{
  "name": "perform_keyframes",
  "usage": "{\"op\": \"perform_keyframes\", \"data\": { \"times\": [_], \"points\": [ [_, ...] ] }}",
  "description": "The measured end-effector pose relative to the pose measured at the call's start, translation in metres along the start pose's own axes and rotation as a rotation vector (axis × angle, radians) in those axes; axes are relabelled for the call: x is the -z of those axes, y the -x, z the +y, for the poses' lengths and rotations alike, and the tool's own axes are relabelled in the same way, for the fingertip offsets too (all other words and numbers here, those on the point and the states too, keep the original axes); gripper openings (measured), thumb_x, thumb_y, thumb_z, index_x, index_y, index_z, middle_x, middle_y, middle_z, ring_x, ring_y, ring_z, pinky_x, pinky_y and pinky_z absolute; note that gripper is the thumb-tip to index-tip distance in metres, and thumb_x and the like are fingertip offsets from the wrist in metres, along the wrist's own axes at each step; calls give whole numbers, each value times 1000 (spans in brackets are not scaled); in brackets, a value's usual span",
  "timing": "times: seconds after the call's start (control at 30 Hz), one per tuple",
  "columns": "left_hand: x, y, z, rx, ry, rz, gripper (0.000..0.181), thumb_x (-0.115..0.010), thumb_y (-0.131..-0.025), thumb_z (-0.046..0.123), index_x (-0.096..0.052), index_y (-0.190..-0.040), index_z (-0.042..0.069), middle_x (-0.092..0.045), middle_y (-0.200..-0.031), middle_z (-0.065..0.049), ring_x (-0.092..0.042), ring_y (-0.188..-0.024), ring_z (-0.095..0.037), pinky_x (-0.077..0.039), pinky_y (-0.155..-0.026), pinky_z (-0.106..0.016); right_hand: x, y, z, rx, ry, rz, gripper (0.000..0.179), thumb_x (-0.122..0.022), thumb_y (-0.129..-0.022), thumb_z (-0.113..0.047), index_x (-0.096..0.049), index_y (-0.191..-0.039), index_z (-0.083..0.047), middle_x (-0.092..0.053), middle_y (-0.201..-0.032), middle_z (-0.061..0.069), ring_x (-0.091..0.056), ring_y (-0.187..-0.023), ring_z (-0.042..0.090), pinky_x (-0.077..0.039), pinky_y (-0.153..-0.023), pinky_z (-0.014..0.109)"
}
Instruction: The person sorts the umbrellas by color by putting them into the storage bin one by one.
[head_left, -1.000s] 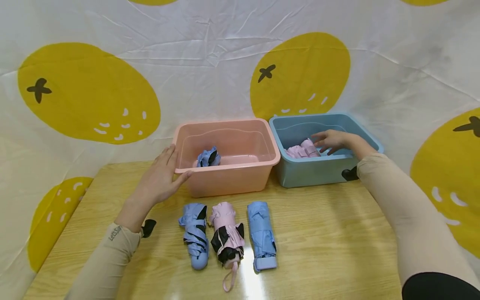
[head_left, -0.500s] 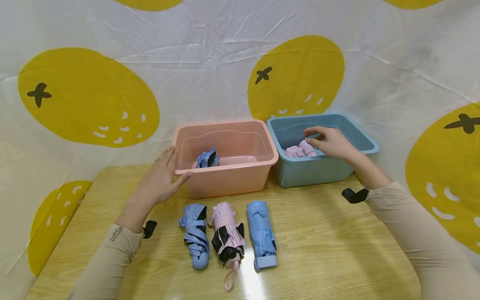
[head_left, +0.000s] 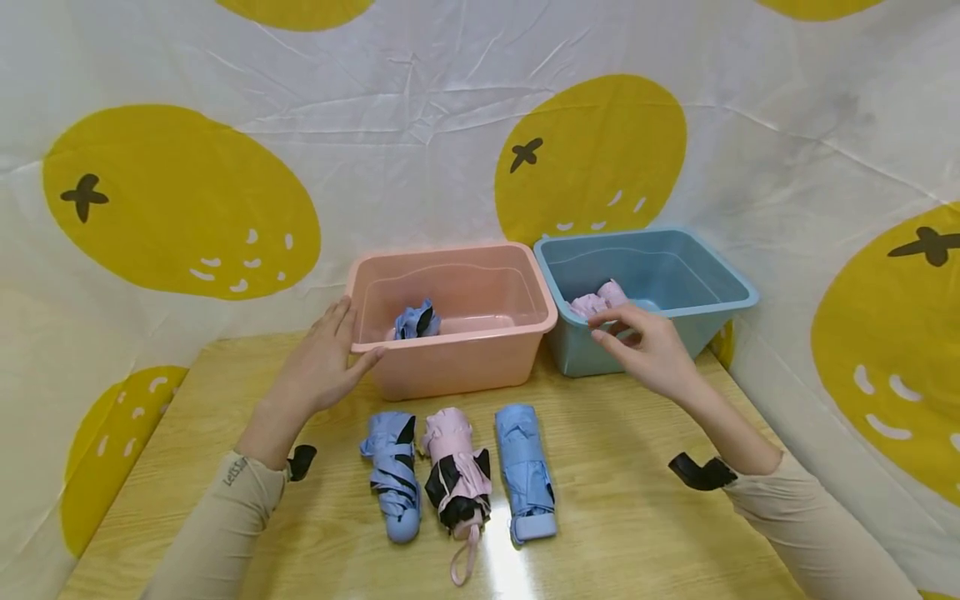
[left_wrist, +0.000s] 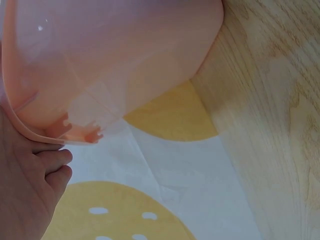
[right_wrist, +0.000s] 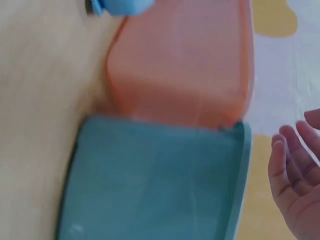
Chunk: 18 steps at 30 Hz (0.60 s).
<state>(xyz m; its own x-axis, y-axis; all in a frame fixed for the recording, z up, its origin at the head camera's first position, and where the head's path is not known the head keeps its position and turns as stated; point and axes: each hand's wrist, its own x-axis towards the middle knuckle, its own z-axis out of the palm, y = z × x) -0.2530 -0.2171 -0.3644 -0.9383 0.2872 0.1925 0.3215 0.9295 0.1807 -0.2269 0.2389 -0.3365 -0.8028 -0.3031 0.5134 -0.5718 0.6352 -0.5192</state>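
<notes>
My left hand [head_left: 318,362] rests against the left end of a pink plastic bin [head_left: 457,362], fingers along its side and thumb at the front rim. In the left wrist view its fingertips touch the bin's rim. My right hand [head_left: 651,348] is in the air in front of a blue-green bin [head_left: 708,308], its fingers loosely bent and holding nothing. Inside that bin lies a pink folded umbrella [head_left: 592,302], partly hidden by the front wall. A blue folded umbrella [head_left: 415,321] lies in the pink bin.
Three folded umbrellas lie side by side on the wooden table [head_left: 622,500]: a blue one with a rounded handle [head_left: 393,479], a pink and black one with a strap [head_left: 457,475], and a plain blue one [head_left: 525,475]. A lemon-print cloth [head_left: 420,183] hangs behind.
My right hand has come out of the blue-green bin and moved down toward me, leaving the pink umbrella inside. My left hand has stayed on the pink bin.
</notes>
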Motion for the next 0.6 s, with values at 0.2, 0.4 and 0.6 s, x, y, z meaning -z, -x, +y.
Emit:
{"op": "perform_keyframes", "data": {
  "times": [0.2, 0.4, 0.6],
  "points": [
    [0, 1, 0, 1, 2, 2, 96, -31, -91, 70, -6, -151, -1, -4, -158, -18, -6, -145, -35, -13, -115, -53, -34, 31, -8, -15, -64, -69, 23, -67, -89, -18, -65, -113, -18, -63, -106, -6, -59, -85, 11, -55, -64, 27],
    [-2, -1, 0, -1, -2, -1, 95, -34, -91, 67, -6, -151, -1, -4, -158, -17, -6, -145, -35, -13, -116, -52, -77, 61, -8, -83, -102, -206, 30, -67, -89, -23, -60, -119, -23, -58, -111, -10, -59, -87, 13, -54, -63, 24],
    [-1, 0, 0, 9, 4, -5, 96, -33, -91, 69, -6, -151, -1, -3, -158, -17, -5, -145, -35, -13, -115, -53, -108, 73, -15, -88, -6, -370, 60, -67, -87, -42, -48, -138, -17, -47, -133, 0, -59, -100, 21, -54, -74, 32]
  ]
}}
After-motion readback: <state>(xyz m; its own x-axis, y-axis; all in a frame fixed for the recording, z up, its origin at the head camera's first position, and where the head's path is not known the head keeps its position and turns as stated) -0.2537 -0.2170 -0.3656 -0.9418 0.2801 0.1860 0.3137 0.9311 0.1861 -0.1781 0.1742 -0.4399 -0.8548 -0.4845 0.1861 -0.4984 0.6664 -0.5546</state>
